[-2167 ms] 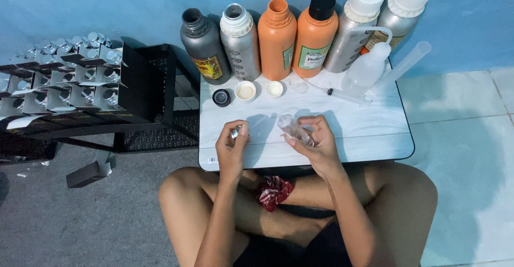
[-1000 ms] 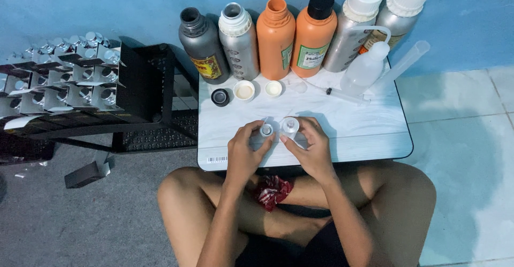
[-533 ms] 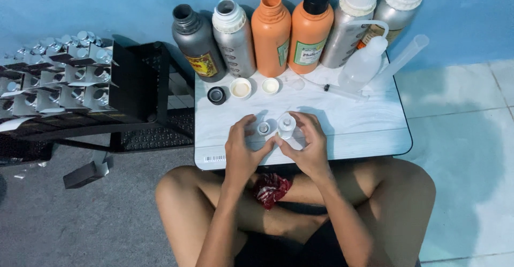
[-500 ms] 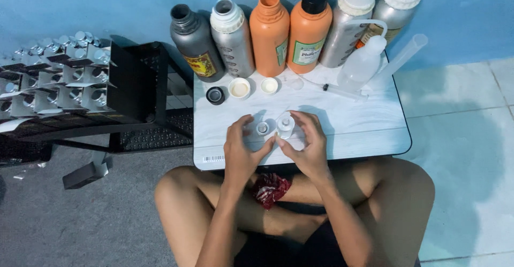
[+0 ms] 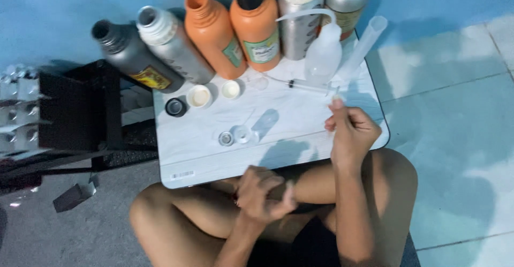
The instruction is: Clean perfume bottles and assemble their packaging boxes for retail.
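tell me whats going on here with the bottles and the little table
A person sits cross-legged on the floor at a low white table. Their right hand is raised over the table's right side, close to a syringe. Their left hand is curled in their lap. A small clear vial and a metal cap lie on the table in front of a row of large bottles.

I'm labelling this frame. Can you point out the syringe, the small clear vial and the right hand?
syringe (image 5: 310,86), head view, on its barrel.
small clear vial (image 5: 242,134), head view, on its body.
right hand (image 5: 350,132), head view, on its back.
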